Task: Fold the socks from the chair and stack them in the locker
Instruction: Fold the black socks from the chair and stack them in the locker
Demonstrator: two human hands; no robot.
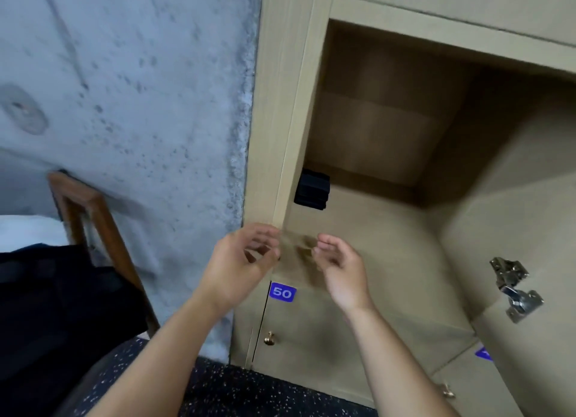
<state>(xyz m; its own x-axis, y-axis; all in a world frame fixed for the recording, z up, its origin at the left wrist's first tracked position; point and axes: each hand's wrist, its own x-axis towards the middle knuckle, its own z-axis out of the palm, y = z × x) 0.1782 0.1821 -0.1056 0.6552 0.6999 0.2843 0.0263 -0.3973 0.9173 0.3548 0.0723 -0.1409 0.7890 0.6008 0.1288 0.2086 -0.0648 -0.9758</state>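
Head view, hands: your left hand (pixel 246 257) and right hand (pixel 338 262) hang loosely curled at centre frame, holding nothing.
Socks: a dark folded stack (pixel 312 189) already sits inside the locker (pixel 389 239), centre.
Left to do: probably more on the chair (pixel 93 223), lower left.
Around: hinge (pixel 514 289), label "50" (pixel 282 292).

Bare forearms and hands (pixel 249 257), no sleeves visible

Both hands, left (pixel 240 260) and right (pixel 339 267), hover loosely curled and empty before the open locker (pixel 389 229); dark folded socks (pixel 312 189) sit inside.
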